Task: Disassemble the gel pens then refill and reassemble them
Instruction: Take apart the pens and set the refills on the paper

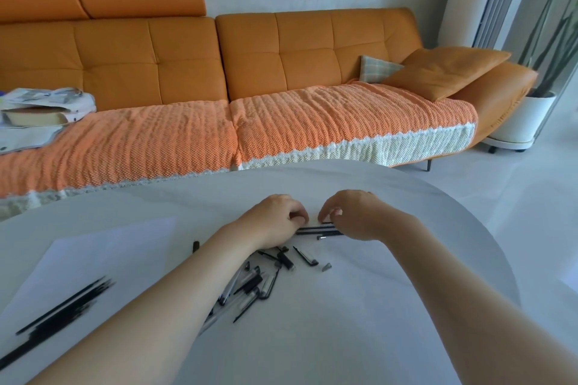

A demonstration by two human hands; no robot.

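Right now both hands meet at the far middle of the white table, with one gel pen spanning the short gap between them. The left hand has its fingers curled in and pinches the pen's left end. The right hand is curled over the right end, fingertips pressed down on it. Only a short stretch of the barrel shows between the two grips; the rest is hidden under the fingers.

The pen's long axis runs left to right, almost level with the table's near edge. Which end carries the tip I cannot tell.

Just on the near side of it, touching or nearly so, lies a short row of pens, parallel to the held one and also lying left to right, partly under the right hand.

Nearer still, beneath the left forearm, sits a loose pile of pen parts: clear barrels and black caps pointing every which way. A small grey tip piece lies apart at the pile's right.

At near left a bundle of black refills rests on a sheet of paper, their long axes slanting from near left to far right.

An orange sofa stands beyond the table.
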